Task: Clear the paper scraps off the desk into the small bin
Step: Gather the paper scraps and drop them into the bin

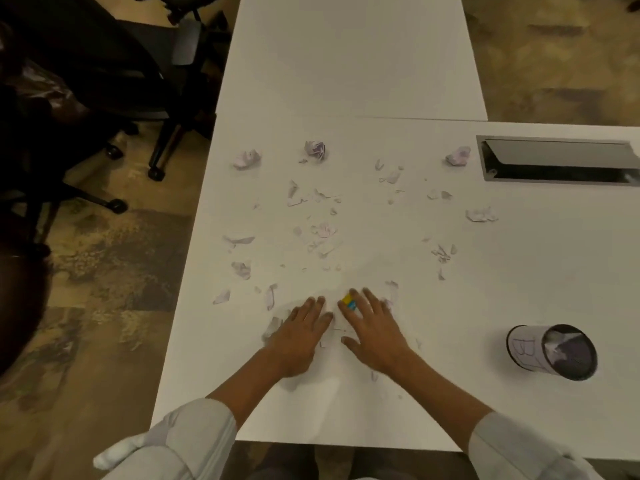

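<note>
Several torn and crumpled paper scraps (323,230) lie scattered over the white desk (519,271), with crumpled balls at the far left (246,159), far middle (315,149) and far right (458,155). My left hand (301,337) and my right hand (375,327) rest palm down, side by side, near the front of the desk, fingers spread, with small scraps around and partly under them. A yellow and blue bit (349,301) shows on a finger of my right hand. The small dark bin (554,351) stands at the front right, with paper inside.
A dark rectangular cable opening (557,161) is cut into the desk at the far right. A second white table (346,53) adjoins at the back. Black office chairs (104,81) stand on the floor to the left.
</note>
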Tool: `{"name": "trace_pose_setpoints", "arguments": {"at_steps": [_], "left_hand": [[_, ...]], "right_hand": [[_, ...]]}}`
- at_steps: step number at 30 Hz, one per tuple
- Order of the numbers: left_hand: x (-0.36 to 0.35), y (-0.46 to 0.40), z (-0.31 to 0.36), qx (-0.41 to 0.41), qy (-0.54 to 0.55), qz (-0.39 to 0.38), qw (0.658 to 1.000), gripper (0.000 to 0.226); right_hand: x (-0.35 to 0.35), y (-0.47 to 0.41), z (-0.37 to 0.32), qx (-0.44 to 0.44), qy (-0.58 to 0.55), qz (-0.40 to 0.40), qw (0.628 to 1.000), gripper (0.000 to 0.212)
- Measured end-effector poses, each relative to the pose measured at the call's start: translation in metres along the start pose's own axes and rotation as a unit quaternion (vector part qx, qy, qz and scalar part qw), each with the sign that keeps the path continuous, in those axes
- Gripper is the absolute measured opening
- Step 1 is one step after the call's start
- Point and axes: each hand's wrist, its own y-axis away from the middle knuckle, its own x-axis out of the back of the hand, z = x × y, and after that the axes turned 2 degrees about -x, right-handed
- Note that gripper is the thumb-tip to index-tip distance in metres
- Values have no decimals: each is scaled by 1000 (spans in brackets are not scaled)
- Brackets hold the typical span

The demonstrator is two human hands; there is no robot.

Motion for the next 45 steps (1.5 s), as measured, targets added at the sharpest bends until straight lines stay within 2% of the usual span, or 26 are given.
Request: {"name": "trace_pose_setpoints", "arguments": {"at_steps": [2, 5, 7, 9, 12, 14, 18, 20, 22, 25, 27, 32, 36, 39, 43, 45], "left_hand": [[-7, 6, 9, 3, 2, 10, 1000, 80], [-18, 8, 18, -10, -10, 39, 999, 74], [-22, 5, 21, -1, -56, 40, 998, 68], [-22, 2, 24, -4, -101, 42, 994, 56], [-17, -2, 27, -29, -115, 88, 989, 32], [-12, -3, 30, -28, -102, 99, 989, 29], [-9, -11, 30, 34, 15, 161, 986, 32], [-3, -13, 32, 57, 70, 168, 982, 24], [7, -16, 37, 67, 106, 159, 979, 14], [27, -25, 51, 84, 123, 212, 966, 21], [44, -33, 66, 71, 130, 236, 961, 24], [80, -66, 128, -10, 155, 275, 949, 23], [105, -93, 195, -79, 196, 294, 932, 22], [115, -114, 247, -121, 231, 296, 919, 17], [113, -143, 307, -126, 282, 257, 916, 13], [108, -155, 330, -112, 300, 232, 919, 18]], "right_hand": [[-4, 14, -3, 5, -18, 22, 1000, 71], [-7, 31, 3, 26, -1, 49, 998, 88], [-9, 36, 8, 34, -3, 34, 999, 95], [-10, 35, 11, 24, -2, 23, 999, 93], [-8, 29, 8, 6, -24, 32, 999, 74], [-4, 24, 6, -1, -37, 69, 997, 60], [-1, 17, 7, -39, -78, 120, 989, 49], [3, 18, 9, -75, -121, 137, 980, 29], [11, 22, 15, -116, -195, 185, 956, 12], [34, 41, 25, -144, -314, 253, 904, 12], [49, 58, 36, -161, -354, 297, 872, 12], [78, 103, 79, -214, -360, 346, 840, 11], [103, 150, 118, -254, -397, 383, 795, 13], [117, 190, 156, -290, -371, 420, 776, 12], [111, 222, 202, -359, -380, 425, 739, 12], [102, 226, 216, -374, -390, 413, 733, 9]]}}
